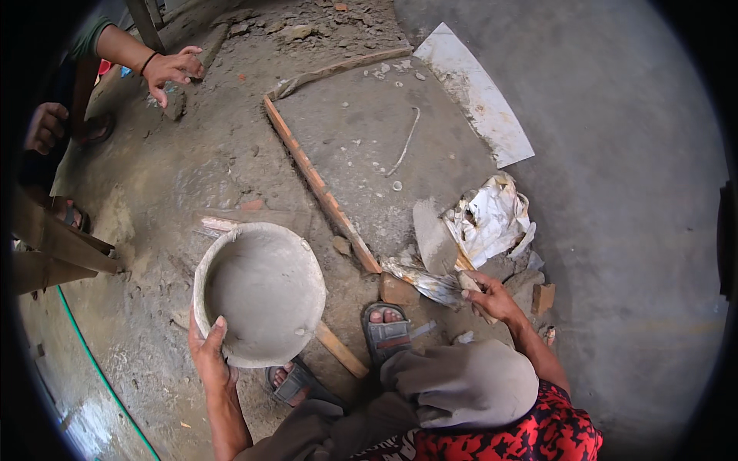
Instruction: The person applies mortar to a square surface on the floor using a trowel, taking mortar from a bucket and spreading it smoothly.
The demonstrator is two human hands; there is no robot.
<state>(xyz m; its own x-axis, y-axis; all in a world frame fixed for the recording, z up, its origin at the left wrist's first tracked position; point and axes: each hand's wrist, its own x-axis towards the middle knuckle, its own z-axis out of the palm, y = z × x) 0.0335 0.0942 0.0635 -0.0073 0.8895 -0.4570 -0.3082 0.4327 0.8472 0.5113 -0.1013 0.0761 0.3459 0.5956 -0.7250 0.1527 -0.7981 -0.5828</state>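
My left hand [211, 355] grips the near left rim of a round, cement-crusted basin [265, 296], thumb over the edge. The basin is tilted, and its inside is coated in smooth grey. At right, my right hand [493, 296] is closed around the handle of a trowel [434, 240]. The trowel's grey blade points away from me, over the near corner of a framed patch of ground [361, 154]. Beside the blade lies a crumpled, dirty white sack [496, 219].
A brick-and-wood strip [319, 180] edges the patch's left side; a white board [480, 100] lies along its right. Bricks [398, 290] and a wooden stick [340, 349] lie near my feet. Another person's hand [173, 71] reaches in at upper left. A green hose [100, 373] crosses lower left.
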